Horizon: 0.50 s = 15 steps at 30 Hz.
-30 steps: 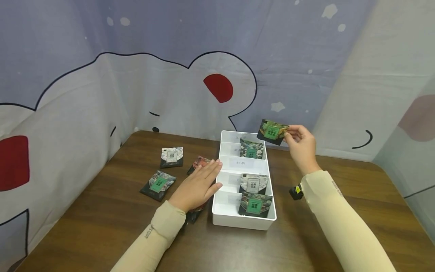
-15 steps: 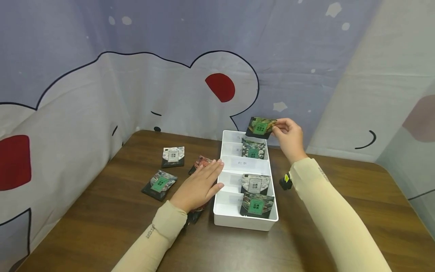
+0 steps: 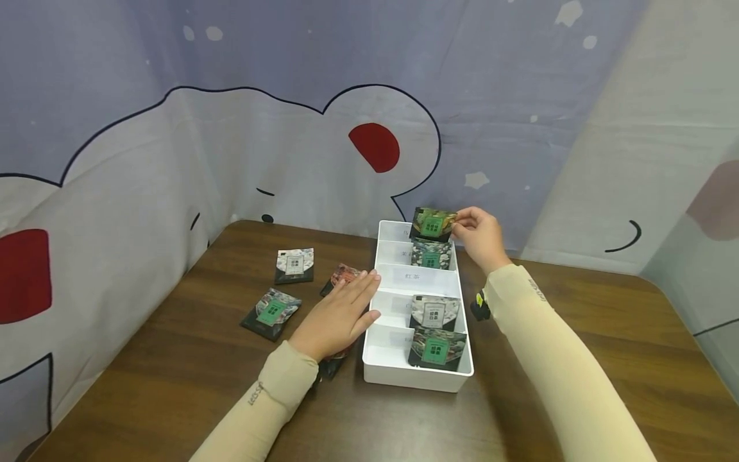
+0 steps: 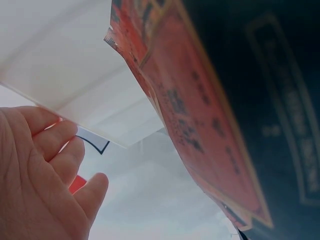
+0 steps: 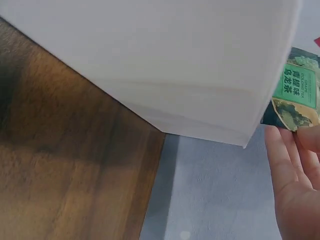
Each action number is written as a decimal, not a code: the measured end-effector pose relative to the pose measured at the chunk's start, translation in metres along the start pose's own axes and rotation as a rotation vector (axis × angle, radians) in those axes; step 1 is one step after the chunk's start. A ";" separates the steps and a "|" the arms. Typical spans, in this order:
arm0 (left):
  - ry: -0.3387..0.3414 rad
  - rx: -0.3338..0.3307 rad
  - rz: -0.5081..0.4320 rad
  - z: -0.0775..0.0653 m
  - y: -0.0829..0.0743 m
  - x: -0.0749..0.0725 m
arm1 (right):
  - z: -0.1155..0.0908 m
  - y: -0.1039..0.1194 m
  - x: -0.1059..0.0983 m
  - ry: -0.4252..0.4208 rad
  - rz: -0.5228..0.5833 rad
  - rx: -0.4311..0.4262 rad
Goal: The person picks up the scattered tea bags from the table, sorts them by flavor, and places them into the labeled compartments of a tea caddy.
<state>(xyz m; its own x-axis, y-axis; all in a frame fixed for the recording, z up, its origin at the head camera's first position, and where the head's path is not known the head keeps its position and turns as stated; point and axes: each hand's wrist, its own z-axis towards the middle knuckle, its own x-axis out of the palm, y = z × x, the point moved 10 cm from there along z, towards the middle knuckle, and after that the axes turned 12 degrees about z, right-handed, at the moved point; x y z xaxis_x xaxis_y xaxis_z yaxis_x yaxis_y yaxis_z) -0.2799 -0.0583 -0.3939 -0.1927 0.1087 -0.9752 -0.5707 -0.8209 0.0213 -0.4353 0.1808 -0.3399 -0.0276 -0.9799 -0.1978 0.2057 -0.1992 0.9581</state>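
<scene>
My right hand (image 3: 482,239) pinches the right edge of a green-and-black grape oolong tea sachet (image 3: 432,226). The sachet is upright at the farthest compartment of a white divided box (image 3: 407,380), its lower edge hidden behind the sachet in front. In the right wrist view, the thumb and fingers hold the oolong sachet (image 5: 299,90) beside the box wall. With fingers extended, my left hand (image 3: 336,319) lies at the box's left side. Beneath and beside it are red-and-black tea sachets (image 3: 342,274), partly hidden. In the left wrist view, a red sachet (image 4: 185,110) looms close to the camera.
Inside the box stand a jasmine-patterned sachet (image 3: 430,255), a white sachet (image 3: 434,313) and a green sachet (image 3: 436,350). A white sachet (image 3: 294,265) and a green sachet (image 3: 270,314) lie on the wooden table (image 3: 173,359) at left. A patterned curtain (image 3: 288,147) hangs behind.
My right hand has carried the oolong sachet leftward, then down to the farthest compartment of the box. The left hand keeps its place beside the box.
</scene>
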 end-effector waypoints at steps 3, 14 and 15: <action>-0.001 -0.001 -0.001 -0.001 0.000 0.000 | -0.002 -0.002 0.005 0.033 -0.032 -0.002; 0.001 -0.008 0.002 0.000 0.002 0.003 | -0.007 -0.005 0.002 0.072 -0.080 -0.045; -0.001 -0.007 0.000 0.000 0.002 0.003 | -0.007 -0.005 0.000 0.070 -0.080 -0.048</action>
<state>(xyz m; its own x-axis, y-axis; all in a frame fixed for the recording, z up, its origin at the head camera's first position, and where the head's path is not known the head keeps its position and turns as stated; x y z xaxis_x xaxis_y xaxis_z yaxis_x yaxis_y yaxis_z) -0.2817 -0.0596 -0.3966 -0.1932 0.1096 -0.9750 -0.5650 -0.8248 0.0193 -0.4292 0.1817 -0.3458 0.0217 -0.9571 -0.2890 0.2526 -0.2744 0.9278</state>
